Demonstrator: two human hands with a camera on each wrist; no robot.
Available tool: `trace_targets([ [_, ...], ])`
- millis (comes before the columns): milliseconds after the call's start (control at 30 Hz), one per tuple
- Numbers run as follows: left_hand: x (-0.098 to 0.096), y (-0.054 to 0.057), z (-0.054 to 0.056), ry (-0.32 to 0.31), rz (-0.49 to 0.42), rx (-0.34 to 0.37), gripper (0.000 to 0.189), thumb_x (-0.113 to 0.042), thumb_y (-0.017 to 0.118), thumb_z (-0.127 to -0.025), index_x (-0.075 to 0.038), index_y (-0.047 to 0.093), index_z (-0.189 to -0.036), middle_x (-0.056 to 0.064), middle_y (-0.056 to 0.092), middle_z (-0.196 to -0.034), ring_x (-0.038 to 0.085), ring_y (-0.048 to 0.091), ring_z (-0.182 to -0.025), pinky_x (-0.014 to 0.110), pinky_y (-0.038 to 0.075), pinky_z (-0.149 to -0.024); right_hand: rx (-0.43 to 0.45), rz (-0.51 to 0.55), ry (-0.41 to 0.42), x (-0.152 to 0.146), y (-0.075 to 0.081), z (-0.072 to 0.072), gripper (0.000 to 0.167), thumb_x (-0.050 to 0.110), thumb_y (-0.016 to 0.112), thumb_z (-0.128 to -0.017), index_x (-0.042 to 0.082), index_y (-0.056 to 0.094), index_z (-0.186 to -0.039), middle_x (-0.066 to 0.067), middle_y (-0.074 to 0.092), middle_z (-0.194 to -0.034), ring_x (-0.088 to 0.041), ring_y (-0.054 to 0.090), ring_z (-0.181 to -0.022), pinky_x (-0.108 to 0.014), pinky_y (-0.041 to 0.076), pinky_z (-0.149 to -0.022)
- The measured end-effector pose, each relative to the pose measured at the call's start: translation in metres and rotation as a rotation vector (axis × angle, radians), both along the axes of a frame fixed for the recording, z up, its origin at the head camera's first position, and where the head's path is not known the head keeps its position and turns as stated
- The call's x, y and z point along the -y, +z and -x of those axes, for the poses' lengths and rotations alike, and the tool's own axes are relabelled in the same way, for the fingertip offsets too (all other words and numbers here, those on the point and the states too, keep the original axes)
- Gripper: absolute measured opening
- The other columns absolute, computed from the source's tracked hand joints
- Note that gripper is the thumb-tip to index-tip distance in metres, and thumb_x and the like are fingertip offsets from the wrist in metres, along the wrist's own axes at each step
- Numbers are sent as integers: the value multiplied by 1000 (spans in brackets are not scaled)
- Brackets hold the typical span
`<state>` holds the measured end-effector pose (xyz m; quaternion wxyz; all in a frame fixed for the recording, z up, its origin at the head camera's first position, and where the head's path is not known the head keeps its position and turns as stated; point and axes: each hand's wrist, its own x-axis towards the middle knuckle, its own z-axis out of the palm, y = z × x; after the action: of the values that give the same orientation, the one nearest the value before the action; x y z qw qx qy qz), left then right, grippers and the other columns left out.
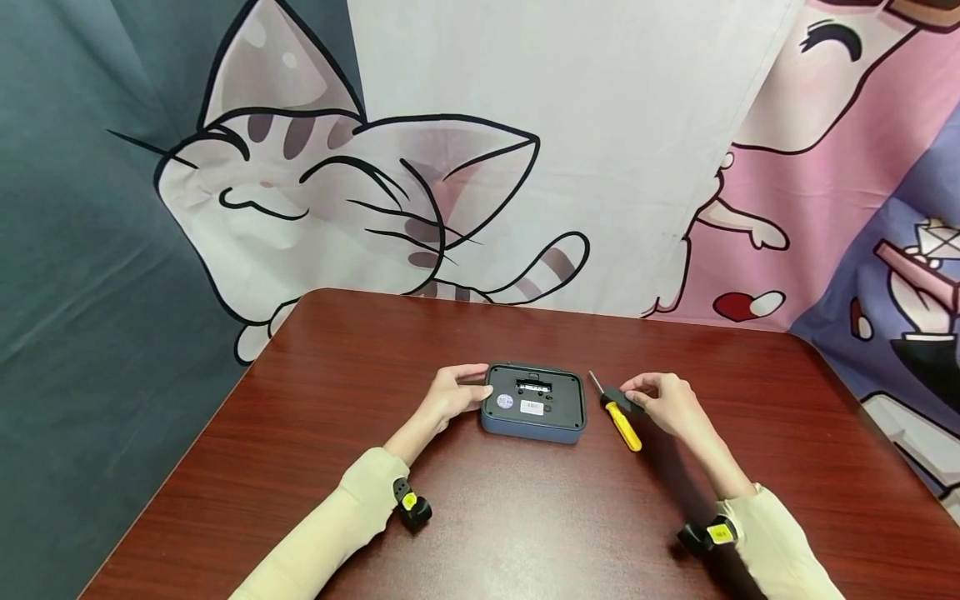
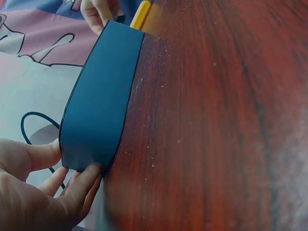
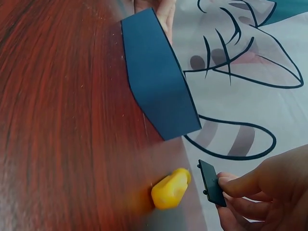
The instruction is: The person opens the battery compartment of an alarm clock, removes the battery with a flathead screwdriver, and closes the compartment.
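A blue box-shaped device [image 1: 533,402] lies on the table, its black underside facing up with two stickers and an uncovered slot near the middle. Thumb and fingers of my left hand [image 1: 452,393] grip its left end; the left wrist view shows the thumb at the upper edge and the fingers at the lower side of the device [image 2: 98,101]. To the right, my right hand [image 1: 670,402] pinches a small black cover [image 3: 211,182] with little tabs along one edge. Between the device and that hand lies a screwdriver [image 1: 622,423] with a yellow handle, its shaft pointing away.
The brown wooden table [image 1: 360,350] reaches back to a hanging cloth [image 1: 600,100] printed with cartoon cats. A small camera is strapped to each wrist [image 1: 412,506].
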<state>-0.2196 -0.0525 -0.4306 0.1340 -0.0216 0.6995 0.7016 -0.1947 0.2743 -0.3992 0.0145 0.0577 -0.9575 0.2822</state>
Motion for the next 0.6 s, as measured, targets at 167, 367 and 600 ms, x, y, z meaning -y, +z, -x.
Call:
trace_targets([
  [167, 0, 1, 0, -7, -2, 0, 46, 8, 64, -86, 3, 56, -131, 26, 57, -131, 17, 64, -92, 36, 58, -87, 8, 3, -5, -6, -2, -2, 12, 9, 65, -90, 3, 72, -98, -16, 71, -94, -22, 53, -76, -27, 42, -61],
  [367, 0, 1, 0, -8, 6, -1, 47, 7, 64, -85, 3, 56, -131, 25, 58, -130, 17, 65, -92, 36, 58, -86, 14, -12, -7, -15, -7, -2, 12, 8, 64, -90, 4, 72, -98, -15, 71, -94, -20, 54, -75, -27, 40, -61],
  [600, 0, 1, -2, 1, 5, 8, 47, 7, 65, -85, 2, 56, -131, 24, 59, -129, 16, 65, -91, 35, 59, -84, 69, -18, -11, -24, -11, -1, 13, 6, 63, -90, 3, 71, -99, -17, 70, -94, -22, 55, -76, -27, 42, -62],
])
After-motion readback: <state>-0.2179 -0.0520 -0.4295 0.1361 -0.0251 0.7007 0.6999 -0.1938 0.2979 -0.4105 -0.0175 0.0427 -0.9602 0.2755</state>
